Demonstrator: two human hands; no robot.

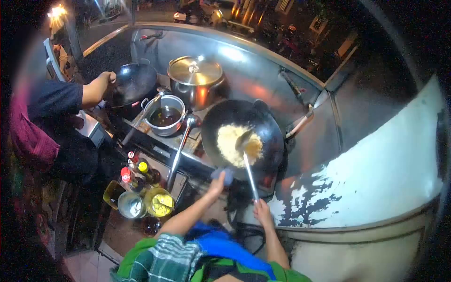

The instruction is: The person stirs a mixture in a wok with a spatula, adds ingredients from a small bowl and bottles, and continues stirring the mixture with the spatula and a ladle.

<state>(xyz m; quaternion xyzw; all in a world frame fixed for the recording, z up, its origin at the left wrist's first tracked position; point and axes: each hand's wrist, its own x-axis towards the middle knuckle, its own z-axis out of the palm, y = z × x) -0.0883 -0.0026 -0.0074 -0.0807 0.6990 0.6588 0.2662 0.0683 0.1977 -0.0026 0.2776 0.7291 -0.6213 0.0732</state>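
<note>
A black wok on the stove holds a pale yellow heap of food, possibly rice, browner on its right side. My right hand is closed around the handle of a long metal ladle, whose dark head rests in the food. At the wok's near left edge, my left hand grips a folded grey-blue cloth. The cloth covers that part of the rim, so whether my fingers hold the rim through it is hidden. A second ladle lies left of the wok.
Left of the wok stand a small pot of dark liquid and a large lidded pot. A co-worker's hand is at another wok. Sauce bottles and a tub of yellow stuff stand nearer me. A metal guard encloses the stove.
</note>
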